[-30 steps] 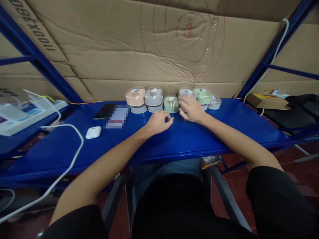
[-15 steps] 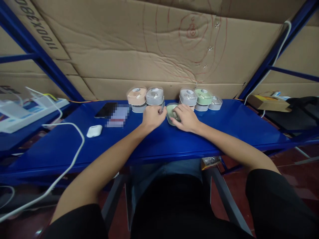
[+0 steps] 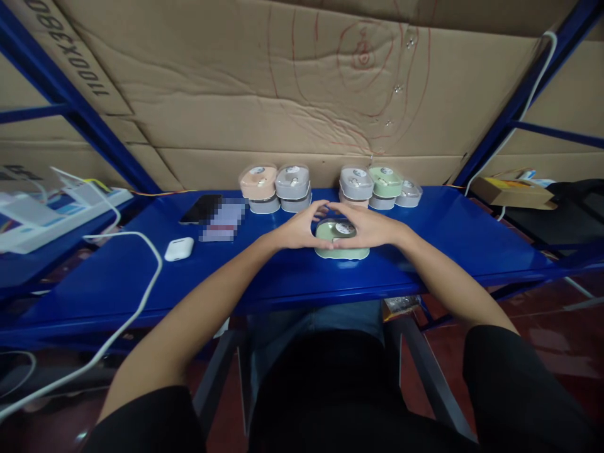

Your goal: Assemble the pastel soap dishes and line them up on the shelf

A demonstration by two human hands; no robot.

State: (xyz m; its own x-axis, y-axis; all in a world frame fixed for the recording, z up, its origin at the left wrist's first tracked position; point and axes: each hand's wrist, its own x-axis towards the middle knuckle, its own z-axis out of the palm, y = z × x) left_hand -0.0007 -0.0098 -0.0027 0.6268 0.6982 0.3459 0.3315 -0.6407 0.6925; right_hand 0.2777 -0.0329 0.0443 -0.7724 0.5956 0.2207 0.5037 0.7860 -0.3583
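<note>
Head: stacks (image 3: 293, 184) behind green box (image 3: 343, 230)

The left hand (image 3: 302, 228) and right hand (image 3: 370, 228) hide parts of the front green box (image 3: 336, 230). Behind that box, words on the round stickers (image 3: 292, 169) are too tiny to read. Left of it, blurry squares (image 3: 224, 220) cover something flat. Farther left, the picture's edge cuts off the white cord (image 3: 157, 264) and the power strip (image 3: 70, 219).

Drew green lidded box (image 3: 338, 231) from the row of boxes (image 3: 356, 182) beyond the grip, turned it crosswise, brought left hand (image 3: 301, 228) onto it.
</note>
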